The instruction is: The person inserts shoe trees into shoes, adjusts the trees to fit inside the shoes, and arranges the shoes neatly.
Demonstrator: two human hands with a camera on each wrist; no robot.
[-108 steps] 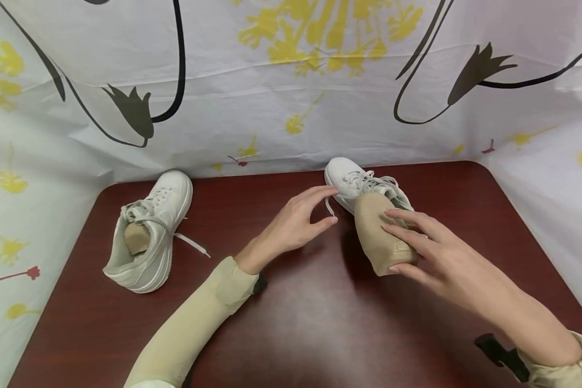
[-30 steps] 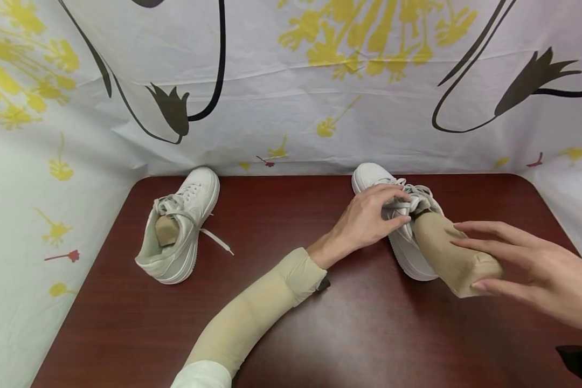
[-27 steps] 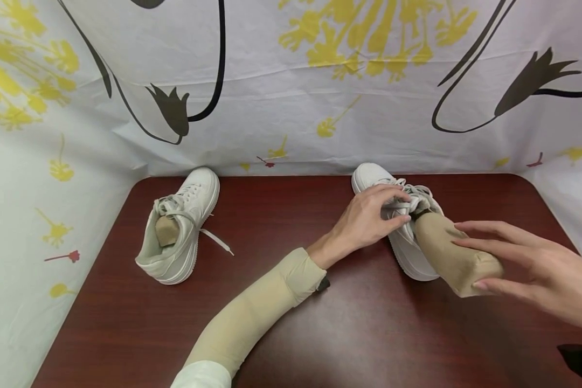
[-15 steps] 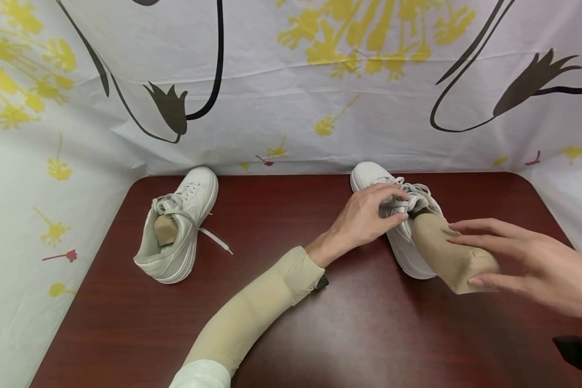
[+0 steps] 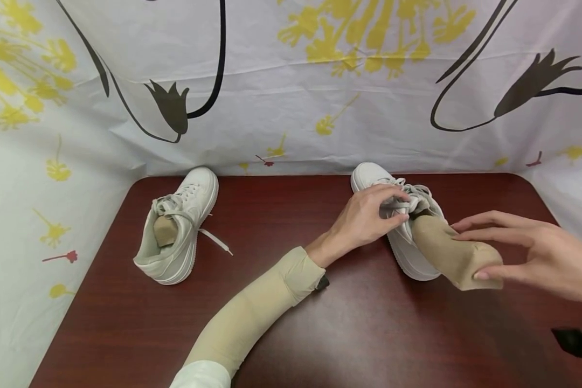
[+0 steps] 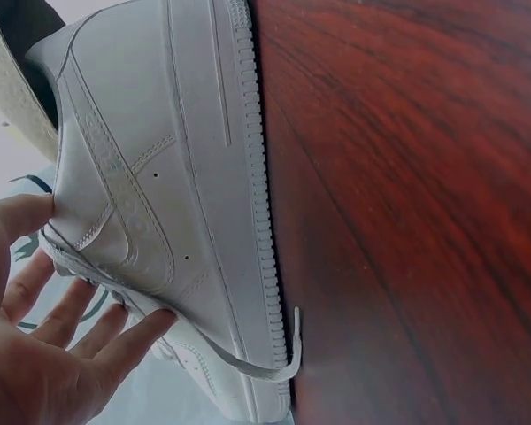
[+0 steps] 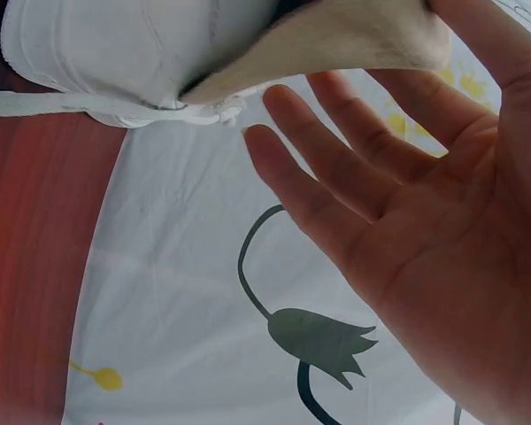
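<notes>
A white sneaker [image 5: 412, 258] stands at the right of the table, toe toward the back. My left hand [image 5: 368, 213] grips its tongue and laces, thumb at the collar edge; the left wrist view shows the same hand [image 6: 62, 328] along the lace side, a loose lace end hanging below. My right hand [image 5: 538, 250] pinches the back end of a beige shoe filler [image 5: 446, 248] between thumb and fingers. The filler's front end is inside the shoe opening, hidden there, and its back end sticks out, tilted up toward me.
A second white sneaker [image 5: 179, 242] stands at the left with a beige filler [image 5: 166, 230] inside and a lace end [image 5: 216, 241] trailing on the table. The dark red table [image 5: 281, 334] ends at a white patterned cloth [image 5: 281, 108] behind and at both sides.
Since the earliest frame, my left hand has moved right onto the sneaker and the filler's front has entered its opening. Lately my right hand has shifted slightly, turning the filler's back end.
</notes>
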